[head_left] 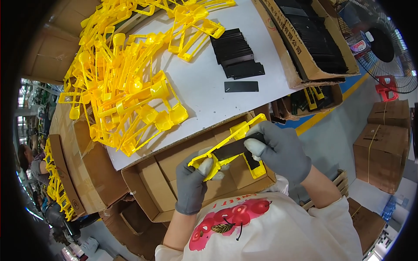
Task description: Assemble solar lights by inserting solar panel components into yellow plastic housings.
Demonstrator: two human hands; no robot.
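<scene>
Head view: you work over an open cardboard box at the table's edge.
Left hand: closed on the yellow plastic frame; keep it steady.
Right hand: fingers pinched on the black strip; press it squarely along the frame.

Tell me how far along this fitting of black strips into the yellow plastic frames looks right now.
Early, it seems. Done: one fitted frame seems to lie in the open cardboard box. In hand: the left hand grips a yellow frame while the right hand presses a black strip onto it. Left: a large pile of yellow frames and a stack of black strips on the white table.
</scene>
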